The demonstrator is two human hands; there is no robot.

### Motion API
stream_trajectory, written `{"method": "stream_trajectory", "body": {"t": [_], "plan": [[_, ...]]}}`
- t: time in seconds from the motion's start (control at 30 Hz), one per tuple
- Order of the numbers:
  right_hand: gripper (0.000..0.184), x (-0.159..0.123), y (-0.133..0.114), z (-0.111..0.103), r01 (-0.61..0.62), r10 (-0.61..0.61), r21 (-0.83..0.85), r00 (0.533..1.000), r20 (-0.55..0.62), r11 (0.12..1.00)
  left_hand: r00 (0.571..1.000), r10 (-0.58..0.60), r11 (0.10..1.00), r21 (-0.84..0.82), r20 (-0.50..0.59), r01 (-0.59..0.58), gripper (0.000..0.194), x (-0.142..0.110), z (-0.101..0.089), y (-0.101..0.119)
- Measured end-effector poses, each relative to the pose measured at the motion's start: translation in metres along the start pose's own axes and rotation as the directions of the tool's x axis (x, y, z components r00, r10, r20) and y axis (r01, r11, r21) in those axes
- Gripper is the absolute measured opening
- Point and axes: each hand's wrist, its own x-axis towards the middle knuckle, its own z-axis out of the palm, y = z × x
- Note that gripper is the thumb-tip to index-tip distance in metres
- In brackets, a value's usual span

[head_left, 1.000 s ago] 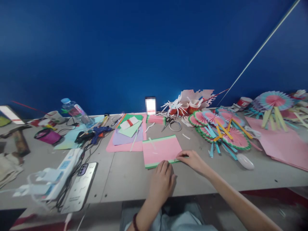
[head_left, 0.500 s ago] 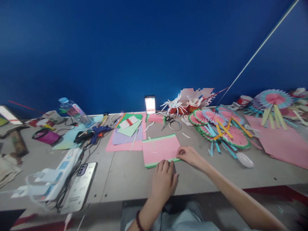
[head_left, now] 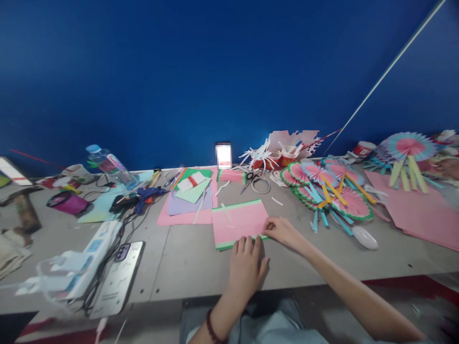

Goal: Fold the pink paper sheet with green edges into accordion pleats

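A pink sheet of paper [head_left: 240,222] with green strips along its far and near edges lies flat on the table in front of me. My left hand [head_left: 247,260] rests palm down at the near edge, its outstretched fingertips touching the green strip. At the sheet's lower right corner, my right hand [head_left: 281,230] has thumb and forefinger pinched together on the edge. Small pale paper strips [head_left: 226,212] lie on top of the sheet.
Stacked coloured papers [head_left: 186,205] lie left of the sheet, with scissors [head_left: 248,180] behind it. Folded paper fans [head_left: 351,203] and a white glossy object [head_left: 365,238] are at right. A phone [head_left: 118,279], power strip [head_left: 95,258], glue gun [head_left: 145,196] and bottle [head_left: 111,165] occupy the left.
My left hand has shifted slightly to the right and away from me along the near edge. My right hand and the pink sheet stay where they were.
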Motion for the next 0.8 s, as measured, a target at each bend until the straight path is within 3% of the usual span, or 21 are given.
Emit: {"method": "stream_trajectory", "body": {"t": [0.27, 0.4, 0.6, 0.8], "plan": [[0.012, -0.003, -0.001, -0.004, 0.008, -0.008, 0.036, 1.000, 0.012, 0.999, 1.000, -0.016, 1.000, 0.027, 0.013, 0.016, 0.049, 0.002, 0.005, 0.002], [0.016, -0.006, 0.011, -0.014, 0.028, -0.029, 0.032, 1.000, 0.011, 0.999, 1.000, -0.018, 1.000, 0.004, 0.004, 0.018, 0.050, 0.001, 0.006, 0.002], [0.017, -0.009, 0.036, -0.024, -0.040, 0.040, 0.096, 0.999, 0.005, 0.995, 1.000, 0.003, 1.000, 0.018, 0.002, -0.003, 0.052, 0.002, 0.006, 0.002], [0.014, -0.010, 0.037, -0.023, -0.031, 0.033, 0.099, 0.999, -0.015, 0.995, 1.000, 0.004, 1.000, 0.027, 0.011, -0.004, 0.049, 0.003, 0.006, 0.002]]}}
